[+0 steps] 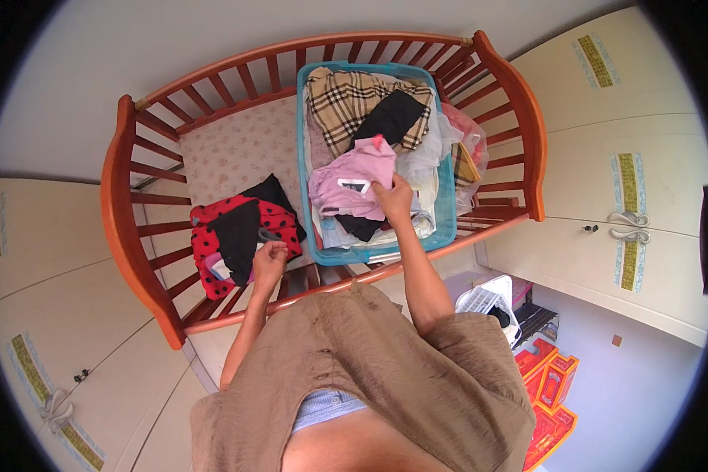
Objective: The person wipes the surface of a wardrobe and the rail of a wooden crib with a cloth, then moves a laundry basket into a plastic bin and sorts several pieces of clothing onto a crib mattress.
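My right hand point(394, 200) grips the edge of a pink garment point(354, 171) with a dark, white-edged patch, over a blue plastic bin point(455, 218). Under it in the bin lie a beige checked cloth point(336, 97), a black cloth point(392, 115) and several pale fabrics. My left hand point(269, 262) is at the near edge of a clothes pile, its fingers curled by a small grey and white piece; whether it grips this is unclear. That pile holds a red garment with black dots point(203, 236) and a black cloth point(236, 236) on top.
A wooden crib point(147, 277) holds the bin and pile on a patterned mattress point(230, 147); its near rail runs before me. A clear bag of fabrics point(472, 135) sits right of the bin. Cream cabinets point(572, 177) flank the crib. A white basket point(487, 295) and red boxes point(551, 383) stand lower right.
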Tool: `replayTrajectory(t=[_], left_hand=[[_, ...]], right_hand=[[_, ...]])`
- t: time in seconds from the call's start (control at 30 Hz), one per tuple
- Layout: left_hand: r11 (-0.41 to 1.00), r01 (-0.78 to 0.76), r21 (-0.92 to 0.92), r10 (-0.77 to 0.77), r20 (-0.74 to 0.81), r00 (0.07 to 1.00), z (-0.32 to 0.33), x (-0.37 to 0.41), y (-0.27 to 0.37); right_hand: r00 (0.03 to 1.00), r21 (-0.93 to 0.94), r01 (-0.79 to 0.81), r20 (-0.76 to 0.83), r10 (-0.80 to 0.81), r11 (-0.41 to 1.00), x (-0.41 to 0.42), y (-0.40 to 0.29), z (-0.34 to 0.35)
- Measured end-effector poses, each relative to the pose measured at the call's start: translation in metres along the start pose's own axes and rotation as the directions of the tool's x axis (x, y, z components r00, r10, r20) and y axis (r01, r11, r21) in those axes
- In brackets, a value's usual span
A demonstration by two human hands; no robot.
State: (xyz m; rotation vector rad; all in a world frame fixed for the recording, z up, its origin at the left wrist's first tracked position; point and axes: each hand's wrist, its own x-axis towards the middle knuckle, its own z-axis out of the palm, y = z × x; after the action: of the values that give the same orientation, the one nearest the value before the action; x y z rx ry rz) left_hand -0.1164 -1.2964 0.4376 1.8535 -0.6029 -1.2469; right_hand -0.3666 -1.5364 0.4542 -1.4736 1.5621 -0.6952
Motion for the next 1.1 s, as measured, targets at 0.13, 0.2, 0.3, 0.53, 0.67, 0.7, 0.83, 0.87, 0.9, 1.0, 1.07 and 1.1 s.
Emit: replayTrajectory(t=[0.13, 0.2, 0.3, 0.53, 0.67, 0.7, 0.83, 0.87, 0.9, 1.0, 1.07, 1.1], left_hand=[[1.0, -0.005, -0.001, 0.005, -0.015, 1.0, -0.002, -0.004, -0.009], [0.998, -0.053, 0.029, 0.054, -0.014, 0.998, -0.001, -0.001, -0.022], [0.997, -0.077, 0.019, 0.077, -0.024, 0.997, 0.003, 0.0, -0.026], [0.995, -0.101, 0.028, 0.101, -0.018, 0.995, 0.005, 0.0, -0.033], [0.996, -0.087, -0.015, 0.086, -0.027, 0.996, 0.005, -0.001, -0.034], [0.997, -0.064, -0.04, 0.062, -0.04, 0.997, 0.004, -0.001, -0.037], [0.986, -0.162, 0.05, 0.165, -0.057, 0.985, 0.006, -0.001, -0.026], [0.986, -0.164, 0.036, 0.166, -0.055, 0.985, 0.006, 0.0, -0.027], [0.986, -0.166, 0.022, 0.167, -0.057, 0.984, 0.005, 0.001, -0.031], [0.988, -0.153, -0.033, 0.15, -0.085, 0.985, 0.0, -0.001, -0.027], [0.99, -0.129, -0.059, 0.122, -0.108, 0.987, -0.006, -0.006, -0.011], [0.988, -0.138, -0.07, 0.129, -0.123, 0.984, -0.012, -0.007, -0.006]], right_hand=[[0.863, -0.271, 0.492, 0.025, -0.505, 0.827, -0.001, -0.022, 0.0], [0.787, -0.337, 0.572, -0.031, -0.616, 0.748, 0.019, -0.012, 0.005], [0.914, -0.195, 0.368, -0.106, -0.392, 0.909, 0.051, 0.011, 0.013], [0.957, 0.357, -0.257, 0.227, 0.183, 0.898, 0.051, 0.015, 0.02], [0.862, 0.2, -0.433, 0.379, 0.338, 0.879, 0.039, -0.006, 0.003], [0.879, 0.22, -0.382, 0.387, 0.279, 0.898, 0.031, -0.014, 0.0], [0.921, 0.169, -0.167, 0.379, 0.092, 0.971, -0.004, -0.049, -0.02], [0.93, 0.123, -0.101, 0.365, 0.05, 0.987, -0.01, -0.063, -0.024], [0.918, 0.002, 0.115, 0.381, -0.107, 0.993, -0.016, -0.081, -0.027], [0.77, -0.191, 0.588, 0.428, -0.473, 0.786, -0.034, -0.135, -0.031], [0.705, -0.178, 0.693, 0.37, -0.606, 0.698, -0.05, -0.164, -0.024], [0.668, -0.165, 0.735, 0.342, -0.661, 0.658, -0.058, -0.178, -0.019]])
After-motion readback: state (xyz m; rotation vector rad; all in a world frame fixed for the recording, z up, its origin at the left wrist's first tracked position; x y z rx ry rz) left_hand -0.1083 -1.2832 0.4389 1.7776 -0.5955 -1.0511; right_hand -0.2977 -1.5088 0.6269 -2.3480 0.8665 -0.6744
